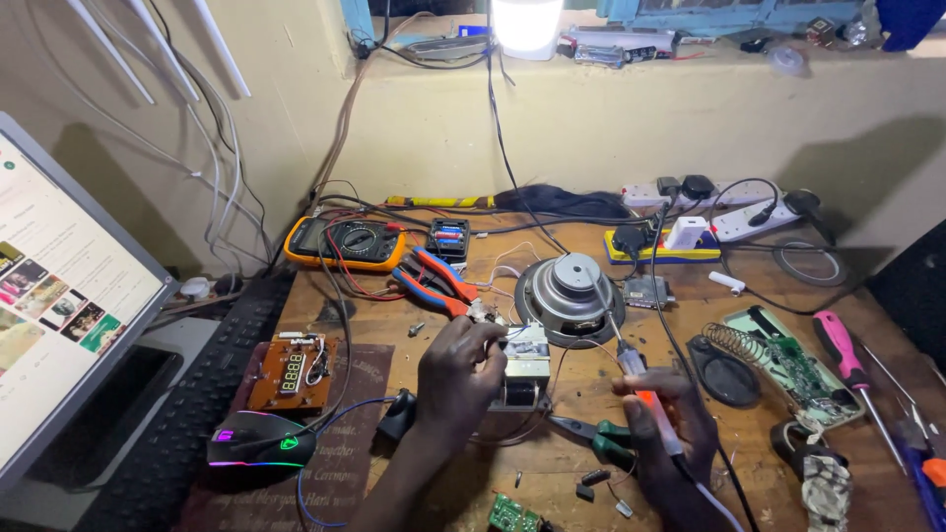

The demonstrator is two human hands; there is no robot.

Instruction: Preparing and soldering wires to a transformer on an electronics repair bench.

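- Head view: left hand clamped over small white-and-metal transformer block at desk centre.
- Right hand gripping orange-handled soldering iron, long axis slanting up-left, tip just beside block's right edge.
- Nearer hand: left, touching.

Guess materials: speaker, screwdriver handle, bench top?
Speaker: looks like metal, its grey centre dully shiny under the lamp. Screwdriver: glossy pink handle, probably plastic. Bench top: brown with worn, scuffed grain, likely wood or wood board.
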